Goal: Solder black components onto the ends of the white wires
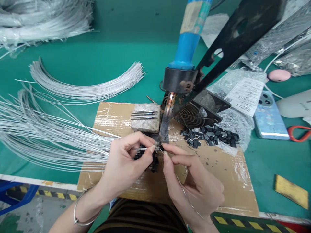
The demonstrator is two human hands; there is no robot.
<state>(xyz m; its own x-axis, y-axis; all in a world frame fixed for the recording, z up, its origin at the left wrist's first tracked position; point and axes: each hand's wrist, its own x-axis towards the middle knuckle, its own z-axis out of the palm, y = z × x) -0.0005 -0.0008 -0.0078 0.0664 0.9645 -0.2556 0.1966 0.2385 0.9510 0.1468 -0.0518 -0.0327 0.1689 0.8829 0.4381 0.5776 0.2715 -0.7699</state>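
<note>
Pinching white wire (139, 149) in left hand (128, 161), thin silvery strand (183, 191) in right hand (194, 181).
Holding the wire's end between both hands, just below the soldering iron (165, 124), over cardboard (225, 187) at the front edge of the counter (264, 168).

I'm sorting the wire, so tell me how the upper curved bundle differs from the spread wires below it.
The curved bundle is gathered close; the spread wires fan out loosely. The curved bundle lies on the green table; the spread wires reach over the cardboard to the left hand. Both are thin and pale.
</note>
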